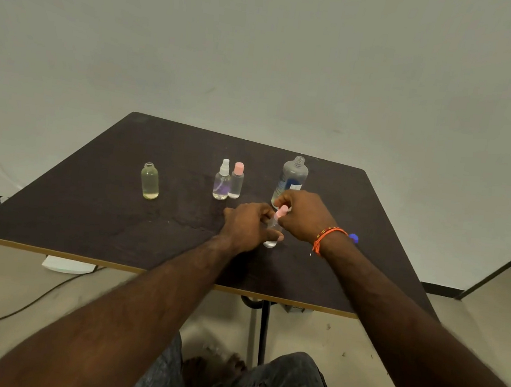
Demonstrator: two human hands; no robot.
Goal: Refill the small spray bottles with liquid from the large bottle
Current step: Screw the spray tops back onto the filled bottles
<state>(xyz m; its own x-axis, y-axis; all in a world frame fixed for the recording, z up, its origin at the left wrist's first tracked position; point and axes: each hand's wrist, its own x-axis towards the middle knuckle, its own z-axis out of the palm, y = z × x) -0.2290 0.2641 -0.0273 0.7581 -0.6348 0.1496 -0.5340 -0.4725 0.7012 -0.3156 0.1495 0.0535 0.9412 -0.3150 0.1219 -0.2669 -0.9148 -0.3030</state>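
A bare office-like room: plain wall (pixel 264 51), dark table (pixel 118 209), floor cable (pixel 11 312).

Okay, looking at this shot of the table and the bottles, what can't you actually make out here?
All in the head view:
- Small bottle: mostly hidden by the left hand and right hand; fill level unreadable.
- Its pink cap: fingers hide whether it is screwed on.
- Large bottle: label too small, base behind the right hand.
- Blue object: half hidden by the right wrist, unidentifiable.
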